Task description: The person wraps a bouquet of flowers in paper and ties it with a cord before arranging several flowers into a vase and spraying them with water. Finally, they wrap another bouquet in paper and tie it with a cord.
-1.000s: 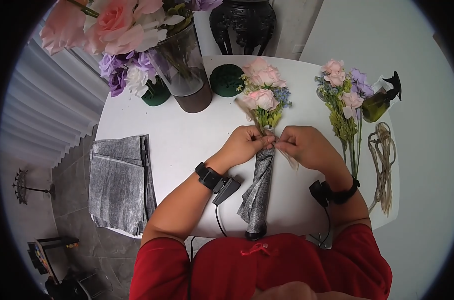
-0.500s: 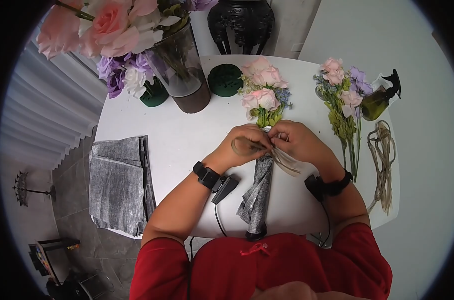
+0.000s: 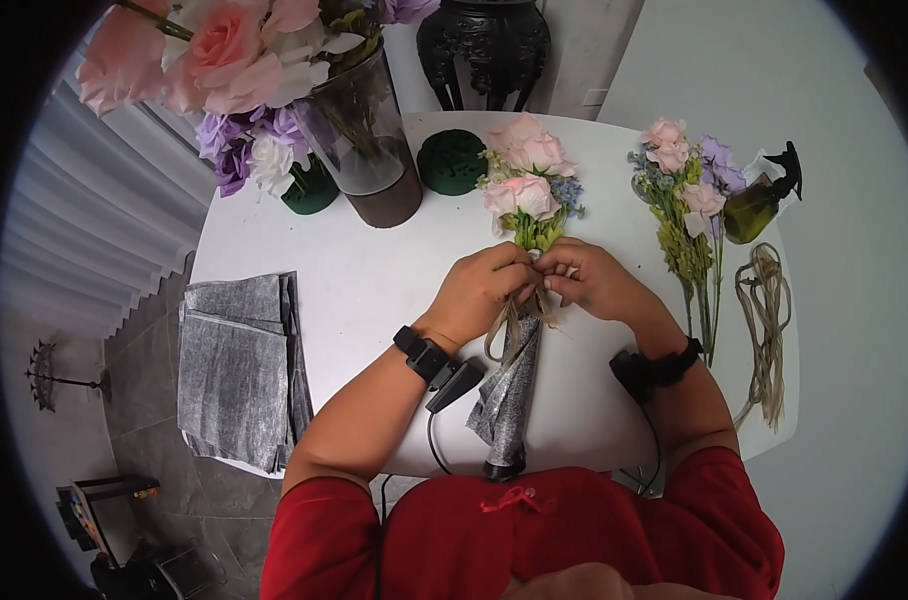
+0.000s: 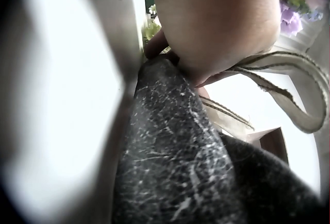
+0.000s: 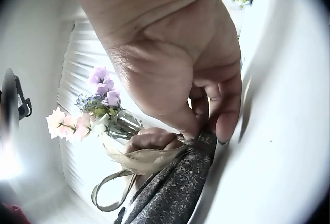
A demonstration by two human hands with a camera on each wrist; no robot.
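A bouquet of pale pink roses (image 3: 526, 195) with small blue blossoms lies in the middle of the white table, its stems wrapped in mottled grey paper (image 3: 506, 400). Sheer tan ribbon (image 3: 499, 335) is at the neck of the wrapping, just under the leaves. My left hand (image 3: 479, 290) pinches it from the left; a loop of ribbon (image 4: 281, 95) hangs from that hand in the left wrist view. Opposite, the thumb and fingers of my right hand (image 3: 594, 280) pinch the ribbon close to the neck. The fingers hide the crossing itself.
Grey paper sheets (image 3: 236, 370) are stacked at left. To the right lie a second flower bunch (image 3: 689, 200), a spray bottle (image 3: 754, 210) and a hank of tan ribbon (image 3: 764, 335). A tall glass vase (image 3: 379, 190) and green foam (image 3: 452, 162) stand at the back.
The ribbon's loose end swung from above the hands down to a loop below the left hand. Both hands stay at the bouquet's neck, the right one turned slightly and drawn closer to the left.
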